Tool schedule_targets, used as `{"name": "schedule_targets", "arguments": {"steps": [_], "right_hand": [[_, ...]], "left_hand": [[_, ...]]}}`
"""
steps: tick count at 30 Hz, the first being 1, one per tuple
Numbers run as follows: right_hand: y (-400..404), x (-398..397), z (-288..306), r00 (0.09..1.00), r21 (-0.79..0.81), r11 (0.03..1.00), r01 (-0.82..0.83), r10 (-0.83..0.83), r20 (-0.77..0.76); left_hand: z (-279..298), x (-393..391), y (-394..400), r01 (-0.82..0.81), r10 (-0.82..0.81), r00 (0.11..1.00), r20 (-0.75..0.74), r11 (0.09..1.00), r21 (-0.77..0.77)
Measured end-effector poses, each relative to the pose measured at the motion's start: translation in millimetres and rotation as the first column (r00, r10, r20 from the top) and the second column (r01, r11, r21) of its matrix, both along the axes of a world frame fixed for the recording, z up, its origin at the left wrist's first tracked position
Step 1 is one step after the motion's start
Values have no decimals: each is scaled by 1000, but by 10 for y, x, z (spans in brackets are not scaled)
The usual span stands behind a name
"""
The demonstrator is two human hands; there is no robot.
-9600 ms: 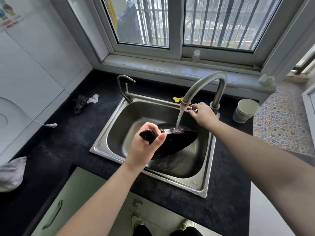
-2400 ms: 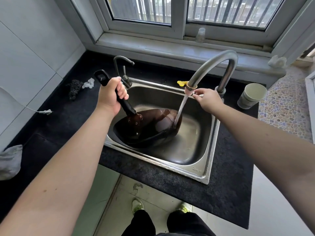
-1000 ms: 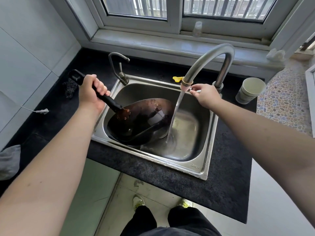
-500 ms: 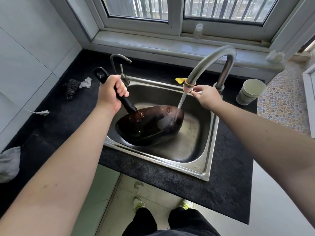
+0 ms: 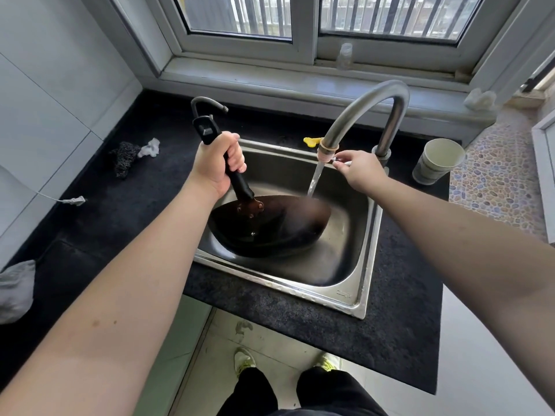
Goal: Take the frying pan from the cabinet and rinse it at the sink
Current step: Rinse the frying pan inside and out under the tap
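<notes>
Head view. The left hand [image 5: 214, 168] is wrapped tightly around the black handle [image 5: 237, 178] of the frying pan [image 5: 267, 226], fingers and thumb curled round the grip so that the handle's upper end with its hanging hole stands above the fist. The pan sits low inside the steel sink [image 5: 345, 292], tilted, with its dark bowl turned toward the viewer and its handle rising steeply to the upper left. The far edge of the pan is blurred. A stream of water [image 5: 314, 178] falls from the spout of the curved tap [image 5: 369, 100] and meets the pan at its far right rim. The right hand [image 5: 359, 172] reaches to the tap's base, its fingertips [image 5: 338, 165] pinching the small metal lever [image 5: 345, 162] that juts out beside the spout's tip. A second, smaller tap [image 5: 207, 103] stands at the sink's far left corner, partly behind the pan handle. The sink is set in a black counter [image 5: 390, 325]. On the counter lie a dark scrubber [image 5: 124, 157] touching a crumpled white scrap [image 5: 150, 148] at left, a yellow piece [image 5: 310, 141] just behind the sink's back rim, and a paper cup [image 5: 437, 160] at right, tilted. A small clear bottle [image 5: 344, 57] stands on the window ledge [image 5: 270, 82]. The person's shoes [image 5: 244, 360] show on the floor below.
</notes>
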State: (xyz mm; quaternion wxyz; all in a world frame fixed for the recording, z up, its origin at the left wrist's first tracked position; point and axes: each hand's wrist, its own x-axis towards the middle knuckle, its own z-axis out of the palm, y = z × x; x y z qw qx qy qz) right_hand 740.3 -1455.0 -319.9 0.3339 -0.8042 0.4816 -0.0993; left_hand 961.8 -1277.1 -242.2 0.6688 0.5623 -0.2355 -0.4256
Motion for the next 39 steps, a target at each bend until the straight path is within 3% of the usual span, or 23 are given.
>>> {"name": "schedule_targets", "arguments": {"steps": [22, 26, 33, 39], "right_hand": [[-15, 1, -3, 1000, -6, 1000, -13, 13, -18], [-1, 1, 21, 1000, 5, 1000, -7, 7, -26], [25, -29, 33, 1000, 98, 995, 7, -6, -11], [443, -273, 11, 992, 148, 981, 122, -127, 21]], "left_hand": [[-14, -352, -54, 99, -99, 994, 54, 995, 3], [10, -417, -95, 176, -174, 980, 101, 984, -14], [127, -688, -185, 354, -367, 883, 291, 930, 100], [263, -912, -67, 475, -588, 676, 445, 809, 347]]}}
